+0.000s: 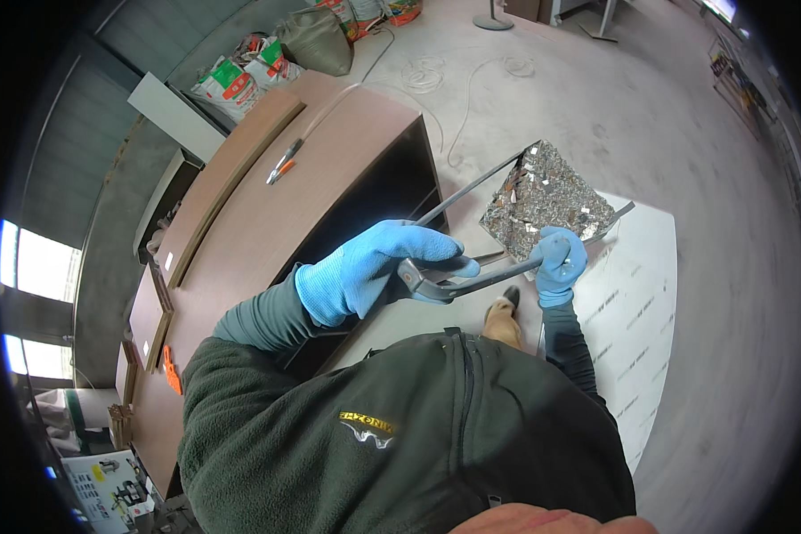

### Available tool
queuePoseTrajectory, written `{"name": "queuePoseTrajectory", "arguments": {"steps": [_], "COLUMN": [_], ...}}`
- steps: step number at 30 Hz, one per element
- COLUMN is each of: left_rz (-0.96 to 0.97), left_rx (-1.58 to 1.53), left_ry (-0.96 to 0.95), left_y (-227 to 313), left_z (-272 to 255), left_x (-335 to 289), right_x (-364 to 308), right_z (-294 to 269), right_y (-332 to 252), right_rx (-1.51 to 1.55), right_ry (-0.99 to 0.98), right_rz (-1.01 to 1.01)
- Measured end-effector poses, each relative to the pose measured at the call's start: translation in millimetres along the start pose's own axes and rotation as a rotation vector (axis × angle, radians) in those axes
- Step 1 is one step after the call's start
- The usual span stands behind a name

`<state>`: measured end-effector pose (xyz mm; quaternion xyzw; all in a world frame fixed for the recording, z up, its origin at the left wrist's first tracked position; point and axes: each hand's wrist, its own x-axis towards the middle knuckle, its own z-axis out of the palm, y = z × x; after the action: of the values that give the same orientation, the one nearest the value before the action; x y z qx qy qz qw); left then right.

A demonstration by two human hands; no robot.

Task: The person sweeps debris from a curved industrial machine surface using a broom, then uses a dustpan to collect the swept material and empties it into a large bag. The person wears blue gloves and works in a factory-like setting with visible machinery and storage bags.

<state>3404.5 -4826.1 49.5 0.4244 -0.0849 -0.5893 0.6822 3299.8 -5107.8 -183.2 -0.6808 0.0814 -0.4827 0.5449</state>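
My left hand (374, 267), in a blue knit glove, is closed on one end of a dark grey curved bar (472, 287) with a round rivet-like spot at its tip. My right hand (560, 260), gloved alike, curls its fingers round the bar's other end. Just beyond my hands stands a square bin (552, 200) full of small grey-brown bits with a few white scraps. From behind my left hand a thin dark strip (472, 190) runs to the bin's far left corner; whether it joins the bar is hidden.
A brown wooden cabinet (347, 133) lies along my left, with an orange-handled tool (282, 167) and an orange clamp (171, 369) on it. A white printed panel (632, 320) lies on the floor at right. Filled sacks (231, 87) and loose cable (423, 75) are farther off.
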Motion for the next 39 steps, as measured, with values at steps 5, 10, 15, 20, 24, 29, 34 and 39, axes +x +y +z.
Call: {"name": "queuePoseTrajectory", "arguments": {"steps": [5, 10, 15, 20, 24, 29, 34, 39], "left_rz": [0.020, 0.052, 0.202, 0.041, 0.408, 0.185, 0.260, 0.326], "left_rx": [-0.176, -0.168, -0.176, -0.330, -0.092, -0.156, -0.359, -0.464], "left_ry": [0.182, 0.254, 0.156, 0.247, 0.094, 0.231, 0.352, 0.588], "left_y": [60, 131, 180, 251, 300, 380, 425, 465], "left_z": [3, 7, -32, -94, -122, -177, -224, -258], "left_x": [112, 201, 283, 365, 395, 439, 486, 509], "right_x": [126, 237, 338, 422, 468, 526, 593, 648], "right_z": [10, 13, 45, 105, 148, 219, 290, 369], "right_y": [88, 147, 214, 290, 335, 384, 448, 494], "right_rx": [-0.044, -0.050, -0.019, 0.011, -0.040, -0.003, 0.041, 0.089], "right_ry": [-0.014, -0.158, -0.214, -0.354, -0.413, -0.409, -0.534, -0.632], "right_rz": [-0.028, 0.014, -0.128, 0.182, 0.164, 0.136, 0.124, -0.093]}}
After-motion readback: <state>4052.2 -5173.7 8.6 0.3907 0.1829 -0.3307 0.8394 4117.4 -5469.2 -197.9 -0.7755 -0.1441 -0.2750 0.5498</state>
